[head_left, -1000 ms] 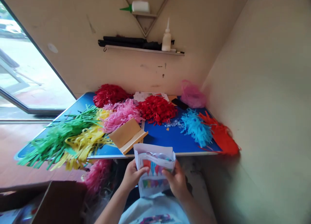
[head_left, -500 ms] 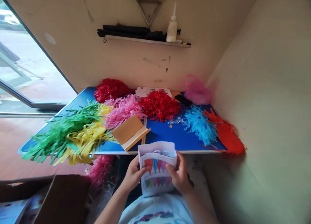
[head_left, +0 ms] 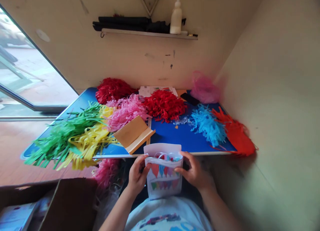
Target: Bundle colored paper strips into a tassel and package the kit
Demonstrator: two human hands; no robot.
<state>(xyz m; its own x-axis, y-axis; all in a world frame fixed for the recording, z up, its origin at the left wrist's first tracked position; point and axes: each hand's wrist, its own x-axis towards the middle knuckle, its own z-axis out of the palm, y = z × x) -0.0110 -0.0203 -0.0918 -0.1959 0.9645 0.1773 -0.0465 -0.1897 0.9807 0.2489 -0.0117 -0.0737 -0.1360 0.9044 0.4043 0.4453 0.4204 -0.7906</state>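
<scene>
Between my hands, in front of my body, stands a white paper packet (head_left: 163, 191) with printed rows of coloured pennants on its front. Its top is open, and white loops with red and blue bits show inside. My left hand (head_left: 138, 174) pinches the left edge of the packet near its mouth. On the other side, my right hand (head_left: 193, 171) grips the upper right edge between thumb and fingers. Just past the packet, a folded brown card (head_left: 133, 134) lies on the blue table (head_left: 170, 137).
Tissue tassels lie about the table: green (head_left: 67, 131), yellow (head_left: 92, 141), pink (head_left: 128, 112), red (head_left: 165, 105), light blue (head_left: 207, 124) and orange (head_left: 240, 137). A black phone (head_left: 189, 98) is near a pink plastic bag (head_left: 205, 87). A cardboard box (head_left: 72, 204) stands lower left. A wall shelf (head_left: 150, 34) holds a bottle (head_left: 176, 19).
Both hands have slid up toward the packet's top edge, the right one swinging outward. The packet's mouth gapes wider, showing more of its contents. The view has tipped slightly downward.
</scene>
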